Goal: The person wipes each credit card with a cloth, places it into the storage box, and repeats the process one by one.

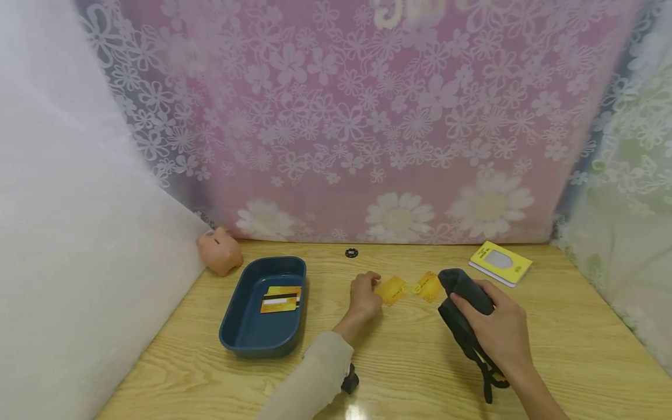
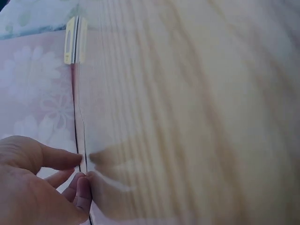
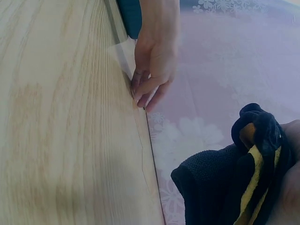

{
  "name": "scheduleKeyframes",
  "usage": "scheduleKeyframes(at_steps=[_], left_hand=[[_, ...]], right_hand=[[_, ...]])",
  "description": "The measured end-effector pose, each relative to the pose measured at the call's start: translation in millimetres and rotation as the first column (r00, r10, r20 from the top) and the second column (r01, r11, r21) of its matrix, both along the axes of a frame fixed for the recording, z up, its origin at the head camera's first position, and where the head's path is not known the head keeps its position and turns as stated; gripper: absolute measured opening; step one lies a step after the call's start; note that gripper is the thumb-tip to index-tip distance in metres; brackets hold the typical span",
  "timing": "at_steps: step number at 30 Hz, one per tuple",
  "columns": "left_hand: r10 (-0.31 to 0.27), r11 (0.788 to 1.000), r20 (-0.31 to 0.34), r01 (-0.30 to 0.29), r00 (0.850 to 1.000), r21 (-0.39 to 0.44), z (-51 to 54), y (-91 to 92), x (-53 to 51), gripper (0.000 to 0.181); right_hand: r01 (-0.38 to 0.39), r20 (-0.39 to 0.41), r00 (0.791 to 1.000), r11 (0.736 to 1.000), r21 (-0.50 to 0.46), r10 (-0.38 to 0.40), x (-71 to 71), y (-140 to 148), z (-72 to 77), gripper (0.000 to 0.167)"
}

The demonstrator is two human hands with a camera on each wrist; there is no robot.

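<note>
Two yellow cards lie apart on the wooden table: a left card (image 1: 394, 291) and a right card (image 1: 428, 287). My left hand (image 1: 364, 296) is low at the left card's near-left side, its fingers loosely bent at the tabletop. In the left wrist view, that hand (image 2: 40, 180) shows a gap between finger and thumb and no card gripped. My right hand (image 1: 501, 324) grips a dark fabric pouch (image 1: 464, 294) just above the table, right of the cards. A cord dangles from the pouch, and yellow strips show on the dark fabric (image 3: 211, 183) in the right wrist view.
A blue tray (image 1: 244, 326) holding several yellow cards (image 1: 280, 299) stands at left. Behind it sits an orange piggy bank (image 1: 220, 252). A black chip (image 1: 352, 253) lies at the back, and a yellow booklet (image 1: 501, 263) back right. A flowered curtain (image 1: 357, 128) closes off the rear.
</note>
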State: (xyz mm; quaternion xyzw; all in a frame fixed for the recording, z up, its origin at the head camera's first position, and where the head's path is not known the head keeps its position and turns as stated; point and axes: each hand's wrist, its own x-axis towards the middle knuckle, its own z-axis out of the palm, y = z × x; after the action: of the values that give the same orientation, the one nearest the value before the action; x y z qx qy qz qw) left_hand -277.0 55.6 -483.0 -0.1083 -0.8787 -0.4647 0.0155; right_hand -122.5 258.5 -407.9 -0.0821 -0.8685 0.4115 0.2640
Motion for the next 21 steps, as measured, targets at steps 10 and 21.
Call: scheduleKeyframes(at_steps=[10, 21], left_hand=[[-0.012, 0.998, 0.033, 0.014, 0.999, -0.064, -0.1, -2.0, 0.8, 0.067], [0.007, 0.993, 0.045, -0.002, 0.999, -0.115, 3.0, -0.3, 2.0, 0.061]], right_hand=[[-0.008, -0.016, 1.0, 1.0, -0.003, 0.008, -0.8, -0.8, -2.4, 0.041], [0.004, 0.01, 1.0, 1.0, 0.001, -0.004, 3.5, 5.8, -1.5, 0.045]])
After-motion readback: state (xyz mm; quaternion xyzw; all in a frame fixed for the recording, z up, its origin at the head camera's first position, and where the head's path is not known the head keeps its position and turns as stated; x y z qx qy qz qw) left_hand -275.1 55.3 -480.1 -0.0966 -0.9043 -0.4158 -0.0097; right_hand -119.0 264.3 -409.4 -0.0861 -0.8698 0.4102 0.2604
